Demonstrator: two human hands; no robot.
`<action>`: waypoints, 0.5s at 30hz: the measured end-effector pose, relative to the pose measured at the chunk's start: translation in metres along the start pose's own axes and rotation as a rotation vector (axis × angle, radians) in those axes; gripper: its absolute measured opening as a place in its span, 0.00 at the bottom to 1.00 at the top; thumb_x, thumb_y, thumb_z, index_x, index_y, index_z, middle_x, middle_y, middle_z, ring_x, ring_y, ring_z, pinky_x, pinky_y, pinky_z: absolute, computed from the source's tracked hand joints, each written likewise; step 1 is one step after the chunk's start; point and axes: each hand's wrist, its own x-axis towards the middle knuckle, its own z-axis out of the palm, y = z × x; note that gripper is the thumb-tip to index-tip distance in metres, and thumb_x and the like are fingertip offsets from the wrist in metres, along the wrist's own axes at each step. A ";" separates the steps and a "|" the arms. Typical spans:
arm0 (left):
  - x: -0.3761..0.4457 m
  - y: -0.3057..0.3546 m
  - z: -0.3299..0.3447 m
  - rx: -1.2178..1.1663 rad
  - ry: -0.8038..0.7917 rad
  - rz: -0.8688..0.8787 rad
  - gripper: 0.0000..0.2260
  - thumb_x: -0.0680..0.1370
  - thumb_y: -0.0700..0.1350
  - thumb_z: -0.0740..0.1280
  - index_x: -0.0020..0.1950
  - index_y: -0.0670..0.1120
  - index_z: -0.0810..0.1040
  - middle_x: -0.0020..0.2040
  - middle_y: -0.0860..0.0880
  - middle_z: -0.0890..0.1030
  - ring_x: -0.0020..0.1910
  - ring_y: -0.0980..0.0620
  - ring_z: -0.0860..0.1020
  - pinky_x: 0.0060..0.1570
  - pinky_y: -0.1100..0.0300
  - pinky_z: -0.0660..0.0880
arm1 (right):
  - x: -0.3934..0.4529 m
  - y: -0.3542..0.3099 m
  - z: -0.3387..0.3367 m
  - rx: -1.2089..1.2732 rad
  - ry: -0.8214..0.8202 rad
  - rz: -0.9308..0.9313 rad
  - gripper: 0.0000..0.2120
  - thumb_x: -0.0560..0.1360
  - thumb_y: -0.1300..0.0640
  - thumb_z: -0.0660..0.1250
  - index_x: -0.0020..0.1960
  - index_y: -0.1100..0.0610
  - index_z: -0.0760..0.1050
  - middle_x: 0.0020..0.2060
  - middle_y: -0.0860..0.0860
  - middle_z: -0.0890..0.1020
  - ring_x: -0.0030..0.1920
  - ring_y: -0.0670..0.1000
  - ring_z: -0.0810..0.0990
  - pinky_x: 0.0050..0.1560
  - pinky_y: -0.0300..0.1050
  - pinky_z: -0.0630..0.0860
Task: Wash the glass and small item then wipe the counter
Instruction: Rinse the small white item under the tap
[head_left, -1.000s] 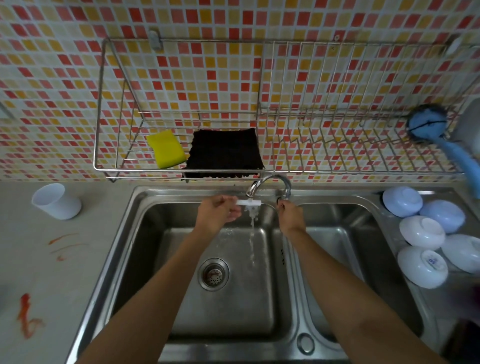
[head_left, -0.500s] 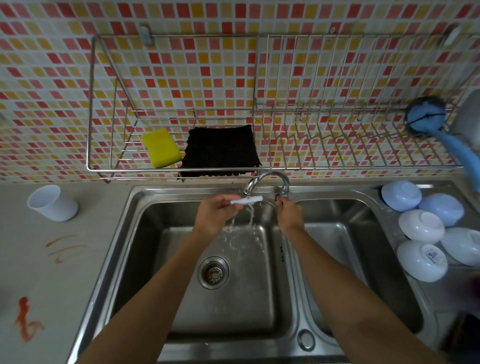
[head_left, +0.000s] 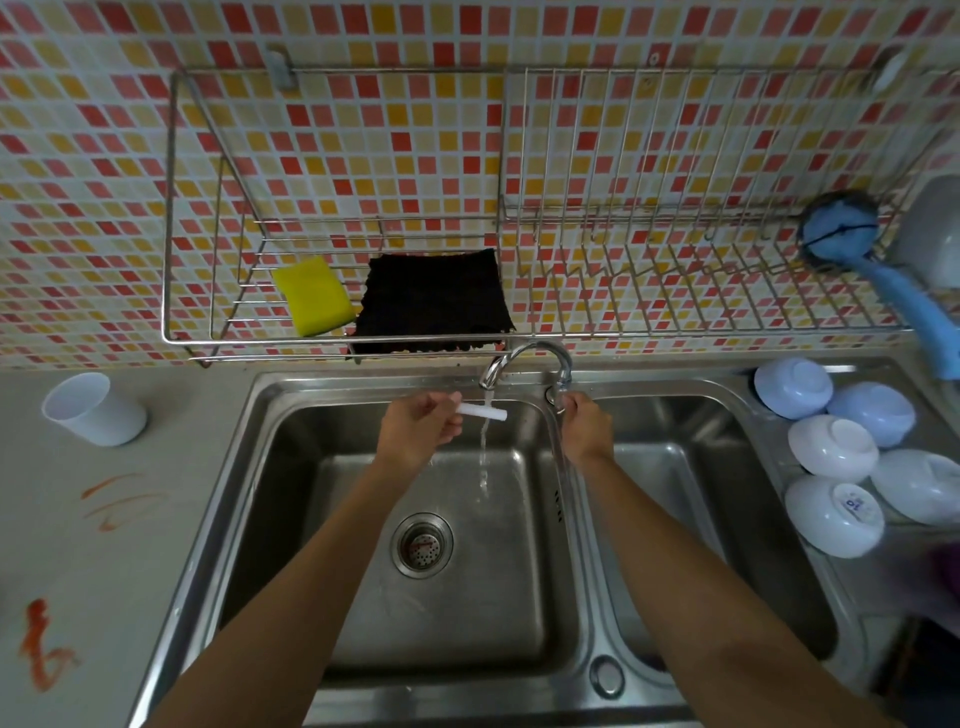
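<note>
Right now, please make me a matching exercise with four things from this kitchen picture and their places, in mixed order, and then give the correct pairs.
Things:
1. white cup
2. yellow sponge
3. small white item
4. upturned bowls

Places:
A. under the water stream, held by the left hand
B. on the counter left of the sink
C. right of the sink
D. on the wire rack, beside the black cloth

Pairs: 1-B, 2-D, 3-A, 4-C

wall: red-yellow mosaic tiles (head_left: 104, 156) | wire rack (head_left: 571, 332) mounted | grey counter (head_left: 104, 571) | dim light
</note>
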 end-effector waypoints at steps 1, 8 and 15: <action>0.000 -0.003 0.001 0.075 -0.008 0.045 0.06 0.78 0.44 0.68 0.50 0.43 0.81 0.42 0.46 0.83 0.43 0.48 0.82 0.48 0.59 0.80 | -0.005 0.002 0.000 -0.012 0.009 -0.014 0.15 0.83 0.56 0.56 0.66 0.59 0.73 0.49 0.60 0.82 0.49 0.59 0.81 0.46 0.43 0.72; -0.003 -0.011 0.024 0.535 -0.066 0.284 0.10 0.76 0.43 0.70 0.57 0.46 0.82 0.49 0.48 0.85 0.45 0.56 0.81 0.49 0.69 0.74 | -0.066 0.039 0.027 -0.147 -0.021 -0.094 0.24 0.82 0.55 0.56 0.77 0.54 0.57 0.57 0.57 0.78 0.50 0.54 0.79 0.52 0.48 0.78; -0.004 -0.021 0.020 0.596 0.012 0.324 0.08 0.75 0.48 0.71 0.53 0.49 0.84 0.44 0.50 0.86 0.41 0.55 0.82 0.52 0.54 0.79 | -0.107 0.081 0.057 -0.477 -0.206 -0.216 0.31 0.77 0.68 0.62 0.75 0.67 0.52 0.75 0.63 0.56 0.76 0.57 0.49 0.73 0.50 0.45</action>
